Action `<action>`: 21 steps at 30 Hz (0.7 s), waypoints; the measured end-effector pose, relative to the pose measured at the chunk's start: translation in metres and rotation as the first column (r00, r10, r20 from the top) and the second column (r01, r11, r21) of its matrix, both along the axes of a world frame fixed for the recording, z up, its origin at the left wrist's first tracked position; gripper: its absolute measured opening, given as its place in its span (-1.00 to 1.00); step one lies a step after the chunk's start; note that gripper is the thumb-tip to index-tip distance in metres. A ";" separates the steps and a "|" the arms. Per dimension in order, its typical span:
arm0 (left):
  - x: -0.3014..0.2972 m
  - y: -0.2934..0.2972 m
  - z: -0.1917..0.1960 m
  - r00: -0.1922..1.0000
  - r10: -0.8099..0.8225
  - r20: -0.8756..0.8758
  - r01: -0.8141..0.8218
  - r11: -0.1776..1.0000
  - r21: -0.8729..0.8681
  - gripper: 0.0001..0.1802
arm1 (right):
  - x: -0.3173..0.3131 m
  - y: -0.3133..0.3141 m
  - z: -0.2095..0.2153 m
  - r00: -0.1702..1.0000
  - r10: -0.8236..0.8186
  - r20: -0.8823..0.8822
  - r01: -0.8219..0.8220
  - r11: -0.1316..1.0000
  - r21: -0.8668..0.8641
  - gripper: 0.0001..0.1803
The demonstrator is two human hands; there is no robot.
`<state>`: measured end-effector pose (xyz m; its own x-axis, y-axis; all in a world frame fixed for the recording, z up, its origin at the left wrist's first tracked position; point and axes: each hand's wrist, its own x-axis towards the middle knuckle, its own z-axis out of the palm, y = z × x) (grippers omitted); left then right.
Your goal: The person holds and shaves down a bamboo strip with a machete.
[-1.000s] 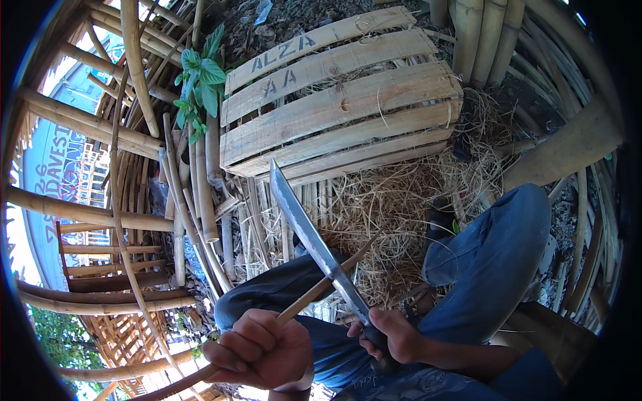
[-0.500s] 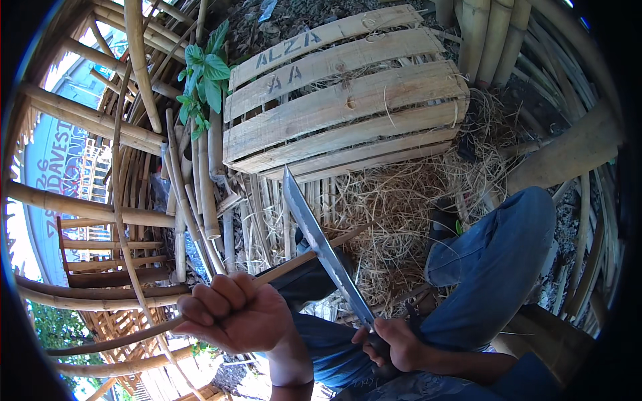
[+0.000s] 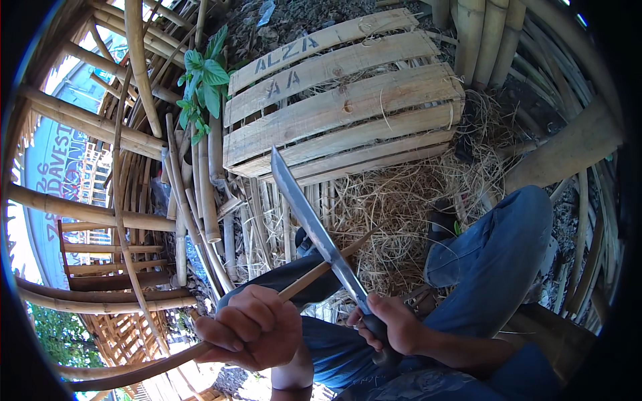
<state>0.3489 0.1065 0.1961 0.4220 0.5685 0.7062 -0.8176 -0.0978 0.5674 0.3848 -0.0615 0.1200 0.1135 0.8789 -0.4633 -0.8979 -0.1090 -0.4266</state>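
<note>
My left hand (image 3: 251, 331) is wrapped round a long, thin bamboo strip (image 3: 304, 281), which slants from the lower left up to a pointed end beyond my knees. In my right hand (image 3: 394, 324) is a machete (image 3: 307, 217), gripped by its dark handle with the blade pointing up and to the left. The blade crosses the strip a short way past my left fist and appears to touch it. Where the two meet, the blade covers part of the strip.
A slatted wooden crate (image 3: 348, 103) lies ahead, with a heap of pale shavings (image 3: 394, 214) in front of it. Bamboo poles (image 3: 100, 207) form a frame at the left, beside a leafy green plant (image 3: 204, 83). Thick bamboo poles (image 3: 491, 43) stand at the far right.
My left hand has moved right and slightly down with the bamboo strip. The machete has shifted left and up, its tip now overlapping the crate's lower slats.
</note>
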 end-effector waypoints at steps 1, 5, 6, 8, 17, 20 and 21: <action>-0.002 0.000 -0.002 0.998 0.064 0.000 -0.064 0.998 -0.008 -0.52 | -0.005 0.000 0.005 0.972 0.006 0.235 0.013 0.997 -0.078 -0.48; -0.009 -0.003 -0.003 0.997 0.071 0.008 -0.071 0.997 -0.006 -0.52 | -0.013 0.000 0.009 0.582 -0.042 0.812 0.128 0.991 -0.041 -0.63; -0.010 -0.004 -0.002 0.999 0.034 0.014 -0.033 0.999 -0.020 -0.52 | -0.012 0.000 0.009 0.585 -0.041 0.810 0.129 0.991 -0.044 -0.63; -0.010 -0.004 -0.002 1.000 -0.009 0.019 0.009 0.999 -0.035 -0.53 | -0.003 0.002 0.006 0.551 0.066 0.832 0.111 0.982 -0.151 -0.66; -0.015 -0.002 -0.009 0.997 0.067 0.025 -0.067 0.998 -0.017 -0.53 | -0.005 0.001 0.007 0.601 0.009 0.799 0.112 0.989 -0.095 -0.63; -0.015 -0.002 -0.009 0.997 0.073 0.040 -0.072 0.997 -0.028 -0.53 | -0.005 0.002 0.006 0.614 0.029 0.789 0.097 0.989 -0.112 -0.62; -0.015 -0.003 -0.009 0.996 0.075 0.045 -0.074 0.997 -0.031 -0.53 | -0.005 0.001 0.006 0.612 0.029 0.790 0.097 0.989 -0.111 -0.62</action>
<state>0.3339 0.1038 0.1866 0.3449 0.6183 0.7062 -0.8341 -0.1432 0.5327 0.3794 -0.0601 0.1258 0.5186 0.8052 -0.2875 -0.2258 -0.1954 -0.9544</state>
